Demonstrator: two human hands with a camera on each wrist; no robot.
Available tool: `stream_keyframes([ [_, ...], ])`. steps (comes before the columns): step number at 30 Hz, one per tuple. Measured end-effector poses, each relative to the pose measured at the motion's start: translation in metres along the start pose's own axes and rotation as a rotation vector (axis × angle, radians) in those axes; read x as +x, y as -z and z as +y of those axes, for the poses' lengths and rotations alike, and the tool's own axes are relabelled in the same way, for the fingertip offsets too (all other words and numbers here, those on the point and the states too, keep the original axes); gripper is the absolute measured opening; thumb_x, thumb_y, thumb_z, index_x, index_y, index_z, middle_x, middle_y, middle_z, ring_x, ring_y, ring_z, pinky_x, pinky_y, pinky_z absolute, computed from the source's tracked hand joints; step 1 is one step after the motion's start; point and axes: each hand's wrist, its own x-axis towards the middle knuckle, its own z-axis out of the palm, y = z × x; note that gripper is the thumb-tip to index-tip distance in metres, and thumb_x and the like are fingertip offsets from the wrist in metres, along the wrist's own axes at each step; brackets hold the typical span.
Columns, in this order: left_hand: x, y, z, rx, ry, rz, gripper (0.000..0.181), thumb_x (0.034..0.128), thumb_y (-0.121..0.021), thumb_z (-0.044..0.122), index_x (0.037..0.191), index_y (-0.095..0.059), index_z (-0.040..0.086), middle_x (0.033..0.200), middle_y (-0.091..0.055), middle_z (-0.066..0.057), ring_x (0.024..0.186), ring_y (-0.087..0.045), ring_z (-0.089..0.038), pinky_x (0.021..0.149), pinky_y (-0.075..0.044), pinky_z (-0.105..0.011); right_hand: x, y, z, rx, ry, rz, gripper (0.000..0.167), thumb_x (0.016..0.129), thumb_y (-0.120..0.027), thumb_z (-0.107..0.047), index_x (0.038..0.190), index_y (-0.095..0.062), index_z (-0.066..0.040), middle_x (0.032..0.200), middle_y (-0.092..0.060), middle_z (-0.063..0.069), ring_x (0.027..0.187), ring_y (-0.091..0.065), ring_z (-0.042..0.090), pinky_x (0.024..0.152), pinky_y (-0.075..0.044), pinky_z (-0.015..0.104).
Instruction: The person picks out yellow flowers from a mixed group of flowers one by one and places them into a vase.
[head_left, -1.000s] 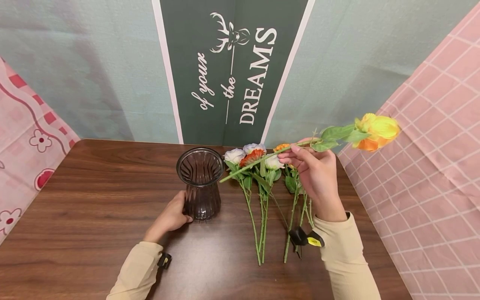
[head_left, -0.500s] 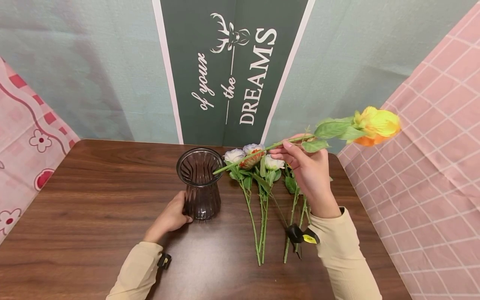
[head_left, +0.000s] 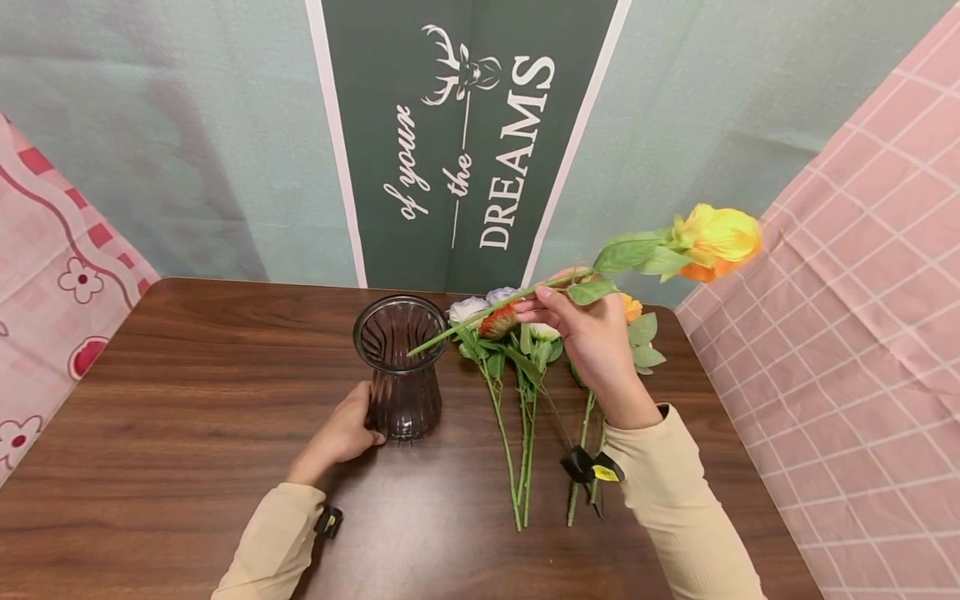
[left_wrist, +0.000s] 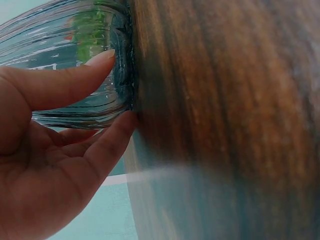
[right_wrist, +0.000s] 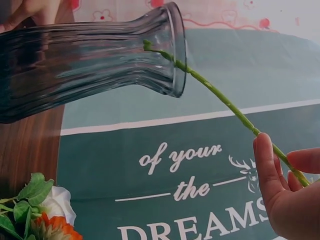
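A dark, ribbed glass vase [head_left: 406, 404] with a flared rim stands upright on the table. My left hand [head_left: 343, 427] grips its lower side; in the left wrist view the thumb and fingers [left_wrist: 112, 142] wrap the glass near its base. Between thumb and fingers my right hand [head_left: 597, 342] pinches the green stem of a yellow-orange artificial rose [head_left: 717, 237]. The rose slants, bloom up to the right. Its stem end [right_wrist: 147, 46] is inside the vase mouth in the right wrist view, just below the rim.
On the wooden table [head_left: 187, 392], right of the vase, lie several artificial flowers: white and lilac blooms, an orange-red flower [head_left: 498, 321] and an orange one [head_left: 632, 307], stems towards the front. A printed cloth [head_left: 465, 167] hangs behind, a pink checked cloth [head_left: 885, 350] at right.
My right hand has moved left with the yellow-orange rose, bringing its stem end from beside the vase rim into the mouth. The left hand and vase have stayed in place.
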Motion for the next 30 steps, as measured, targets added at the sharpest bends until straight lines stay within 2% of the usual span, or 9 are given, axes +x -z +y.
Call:
stream_keyframes([
  [13,0.001,0.0,0.0,0.003,0.0,-0.008,0.059,0.0635,-0.071,-0.005,0.115,-0.042,-0.006,0.107,-0.05,-0.02,0.101,-0.05,-0.034,0.086,-0.042,-0.047,0.005,-0.006,0.005,-0.079,-0.05,-0.009,0.006,0.087,-0.05,0.01,0.089,-0.052,0.004,0.075,-0.063,0.018,0.069,-0.065,0.027,0.071,-0.053,0.045],
  [22,0.0,0.001,0.001,0.003,-0.001,-0.011,0.059,0.0635,-0.071,-0.006,0.115,-0.042,-0.006,0.108,-0.05,-0.021,0.103,-0.049,-0.035,0.086,-0.042,-0.048,0.01,-0.011,0.004,-0.138,-0.045,-0.002,0.01,0.086,-0.053,0.01,0.086,-0.054,0.0,0.074,-0.063,0.013,0.067,-0.065,0.022,0.066,-0.054,0.04],
  [30,0.0,0.001,0.002,0.0,-0.006,-0.008,0.059,0.0627,-0.071,-0.006,0.114,-0.042,-0.007,0.107,-0.05,-0.021,0.102,-0.049,-0.035,0.086,-0.042,-0.048,0.015,-0.015,-0.001,-0.227,-0.077,-0.004,0.007,0.085,-0.057,0.005,0.09,-0.053,0.008,0.073,-0.064,0.012,0.067,-0.065,0.019,0.066,-0.054,0.04],
])
